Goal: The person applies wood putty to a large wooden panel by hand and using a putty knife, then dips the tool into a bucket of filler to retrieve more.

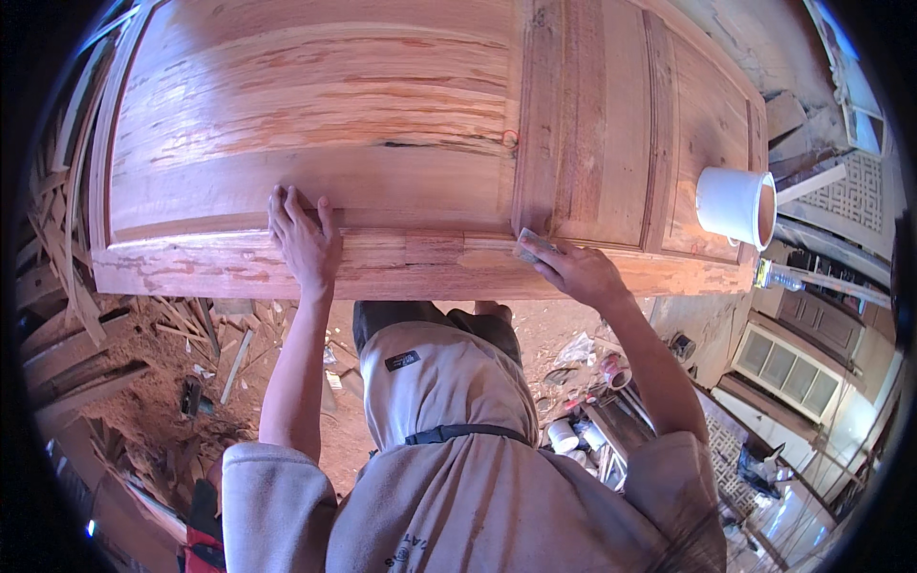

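A large wooden door [401, 196] with recessed panels lies flat in front of me, reddish brown with lighter streaks. Its near rail [411, 253] runs across just beyond my waist. On the left, my left hand [308, 234] rests over the inner edge of that rail, fingers spread on the panel and gripping nothing. My right hand [581, 272] is closed on a small grey piece of sandpaper [537, 245], apparently folded. The sandpaper touches the near rail beside the foot of the upright middle member [544, 143]. My fingers partly hide it.
A white bucket [731, 205] lies tipped on the door's right end, its mouth facing right. Scrap wood [57, 258] is piled at the left. Offcuts and litter cover the dirt floor [248, 382]. Paint tubs [564, 436] and a glazed frame [788, 372] stand at the lower right.
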